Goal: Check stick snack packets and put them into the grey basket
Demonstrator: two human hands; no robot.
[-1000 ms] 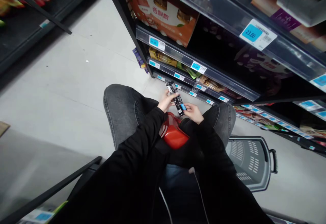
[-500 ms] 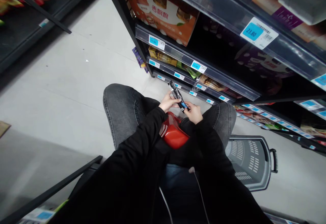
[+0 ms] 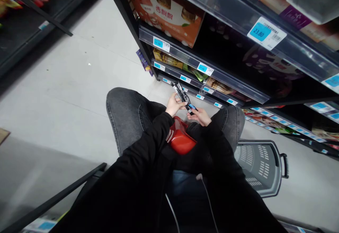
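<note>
Slim black shiny sachets point(image 3: 183, 95) with a patch of blue print are held between my two hands, above my lap. Two of their top ends stand apart, like a narrow V. My left hand point(image 3: 174, 105) grips them from the left, thumb laid across the front. At their lower end, the fingers of my right hand point(image 3: 201, 116) are closed on them too. Below my hands, a glossy red bag or packet point(image 3: 182, 141) with white stripes rests between my thighs; part of it is hidden by my sleeves.
Shelves with price tags point(image 3: 267, 33) rise in front and to the right, holding an orange drink carton point(image 3: 164, 12) and small packets. A grey shopping basket point(image 3: 265, 169) stands on the floor by my right knee. Another dark shelf point(image 3: 34, 24) is at the upper left.
The sachets' upper ends have spread apart and two now show separately. My right hand's fingers have shifted under the lower end. The view has moved very slightly.
</note>
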